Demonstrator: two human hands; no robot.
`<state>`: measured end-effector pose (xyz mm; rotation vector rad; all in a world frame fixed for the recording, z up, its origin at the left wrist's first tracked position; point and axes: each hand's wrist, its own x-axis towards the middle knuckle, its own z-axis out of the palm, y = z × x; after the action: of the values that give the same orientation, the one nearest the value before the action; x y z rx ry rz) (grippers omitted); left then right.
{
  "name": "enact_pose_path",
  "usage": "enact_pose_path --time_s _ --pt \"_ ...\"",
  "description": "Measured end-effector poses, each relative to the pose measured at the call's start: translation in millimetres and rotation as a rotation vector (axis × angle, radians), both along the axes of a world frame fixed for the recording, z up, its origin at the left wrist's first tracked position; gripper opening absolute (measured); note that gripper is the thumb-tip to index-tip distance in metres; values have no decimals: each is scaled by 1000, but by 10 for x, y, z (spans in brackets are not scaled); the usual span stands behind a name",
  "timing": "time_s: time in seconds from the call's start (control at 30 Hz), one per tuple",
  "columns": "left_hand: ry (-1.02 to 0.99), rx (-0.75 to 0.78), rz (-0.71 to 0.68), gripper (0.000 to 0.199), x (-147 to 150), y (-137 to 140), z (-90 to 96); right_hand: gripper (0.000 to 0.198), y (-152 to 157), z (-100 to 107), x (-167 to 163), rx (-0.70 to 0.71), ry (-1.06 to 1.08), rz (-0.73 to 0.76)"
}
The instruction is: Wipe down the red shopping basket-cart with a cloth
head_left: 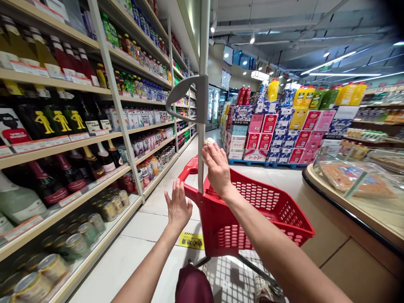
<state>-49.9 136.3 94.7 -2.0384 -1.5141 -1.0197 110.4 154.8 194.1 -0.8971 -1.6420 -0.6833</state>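
Observation:
A red plastic shopping cart point(217, 227) stands before me, a metal pole point(201, 168) rising from its near corner. High on that pole is a grey plastic loop handle point(202, 101). My right hand point(218, 168) is closed over a small white wad point(208, 142) beside the pole; its material is too small to tell. Fingers stretched out, my left hand point(179, 208) is at the near edge of the cart, by the red push handle point(189, 166). Whether its fingertips press on the plastic I cannot tell.
Shelves point(126, 105) of bottles and cans line the left side. Stacked drink cartons point(268, 134) stand ahead. On the right, a rounded counter point(341, 219) holds packaged food point(356, 179). A yellow floor sign point(191, 240) lies beside the cart. My knee point(193, 286) is close behind it.

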Motion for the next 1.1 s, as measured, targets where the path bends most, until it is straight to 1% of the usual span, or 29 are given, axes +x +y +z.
enact_pose_path --time_s 0.03,0.07,0.17,0.2,0.23,0.27,0.3,0.37,0.4,0.43,0.47,0.5,0.63,0.67,0.7,0.73,0.8,0.87,0.9,0.93,0.97,1.0,1.03,1.1 --pt "-1 -6 -3 68 -7 1 2 45 31 -9 31 -21 -43 -1" --pt "2 -14 -10 68 -10 -5 -16 45 35 -77 60 -58 -97 3" --pt "12 -39 -32 68 -18 -35 -119 45 -69 -431 128 -184 -280 38" --pt "14 -48 -34 67 -21 -40 -147 45 -110 -506 137 -207 -311 50" --pt "14 -55 -32 67 -22 -40 -163 45 -138 -522 137 -207 -310 56" --pt "12 -59 -28 67 -21 -37 -165 45 -147 -474 124 -186 -278 58" --pt "12 -62 -23 66 -16 -29 -152 44 -135 -369 102 -149 -227 55" --pt "11 -60 -13 67 -3 -10 -106 44 -69 -84 42 -59 -133 50" --pt "10 -57 -11 67 2 -2 -82 43 -33 33 12 -29 -119 54" --pt "9 -53 -12 68 2 4 -67 42 -9 96 -14 -17 -138 64" --pt "10 -49 -15 70 -4 6 -62 41 -3 87 -35 -23 -183 78" --pt "11 -44 -19 71 -17 5 -70 40 -17 5 -49 -43 -246 93" --pt "26 -27 -43 74 -100 -22 -160 34 -183 -617 -38 -155 -510 136" --pt "27 -26 -46 74 -113 -27 -172 33 -209 -688 -27 -168 -532 142" --pt "27 -26 -46 76 -118 -31 -172 33 -213 -681 -19 -168 -520 146" --pt "25 -26 -45 77 -114 -31 -160 33 -195 -597 -16 -158 -477 144" --pt "22 -28 -45 80 -86 -25 -116 34 -102 -276 -21 -110 -330 120" --pt "24 -32 -53 82 -48 -16 -78 36 8 30 -33 -68 -235 101" --pt "25 -35 -57 82 -34 -14 -74 36 44 96 -39 -65 -236 108" --pt "27 -38 -59 82 -27 -15 -86 36 59 76 -47 -80 -266 127" --pt "30 -40 -59 81 -27 -20 -113 36 48 -36 -54 -109 -312 151" --pt "37 -44 -57 81 -33 -30 -153 35 12 -232 -59 -150 -367 176" --pt "47 -48 -54 80 -43 -43 -205 35 -47 -495 -62 -200 -406 188" --pt "74 -59 -49 79 -70 -82 -323 37 -206 -1110 -59 -273 -401 152"
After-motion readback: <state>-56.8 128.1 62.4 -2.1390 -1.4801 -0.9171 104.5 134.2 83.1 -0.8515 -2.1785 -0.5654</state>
